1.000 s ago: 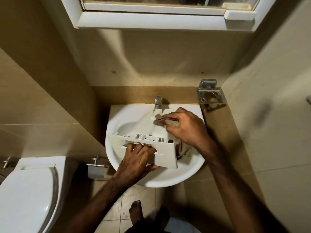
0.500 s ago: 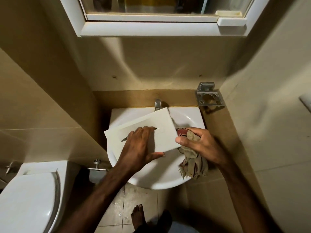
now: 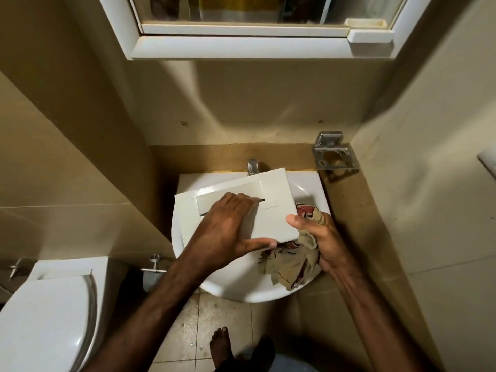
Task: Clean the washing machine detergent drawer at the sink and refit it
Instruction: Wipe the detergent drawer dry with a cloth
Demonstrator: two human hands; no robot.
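While a white sink (image 3: 188,232) carries it, the detergent drawer (image 3: 271,208) lies front panel up across the basin's rear edge, gripped by the left hand (image 3: 230,229); the right hand (image 3: 319,237) clutches a rag (image 3: 290,264) at the right rim.

White drawer (image 3: 271,208), plain and glossy. White sink (image 3: 241,288). Beige cloth (image 3: 292,267) patterned with dark red and brown. Silvery tap (image 3: 252,165) and wall bracket (image 3: 334,154). White toilet (image 3: 45,318). Beige wall tiles (image 3: 67,162); pale, speckled floor tiles (image 3: 214,312). White-framed mirror cabinet (image 3: 257,47).
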